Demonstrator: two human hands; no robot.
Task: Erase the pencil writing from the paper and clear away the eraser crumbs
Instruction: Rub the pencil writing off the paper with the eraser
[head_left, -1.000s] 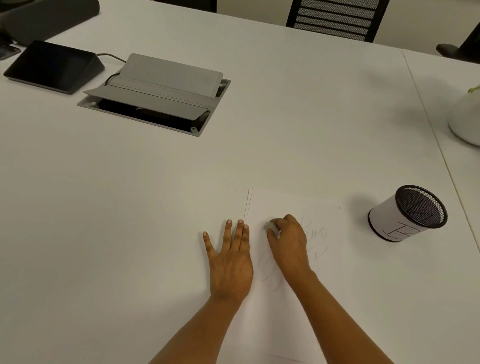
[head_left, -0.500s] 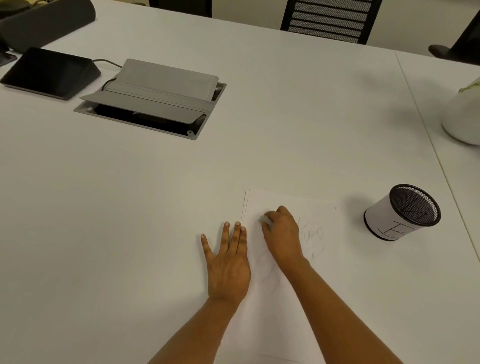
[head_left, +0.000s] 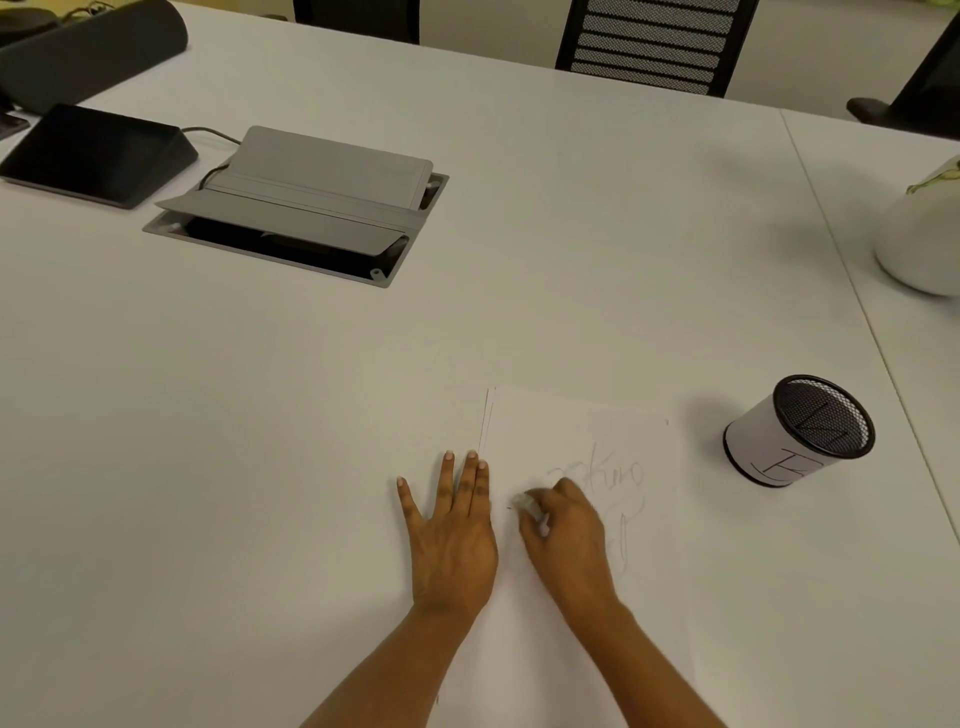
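Observation:
A white sheet of paper (head_left: 561, 431) lies on the white table in front of me, with faint pencil writing (head_left: 615, 475) on its right half. My left hand (head_left: 452, 535) lies flat with fingers spread, at the paper's left edge. My right hand (head_left: 569, 535) rests on the paper, fingers closed on a small white eraser (head_left: 525, 503) whose tip touches the sheet left of the writing. Part of the writing is hidden under this hand. No crumbs are clear enough to tell.
A black mesh pen cup (head_left: 800, 431) with a white paper wrap stands right of the paper. A grey table cable box (head_left: 301, 202) with raised lid and a dark tablet-like device (head_left: 93, 153) sit far left. A white vase (head_left: 922, 244) is at the right edge. Chairs stand behind the table.
My right hand with the eraser has slid back toward me on the paper, uncovering more of the writing. My left hand has stayed flat at the paper's left edge.

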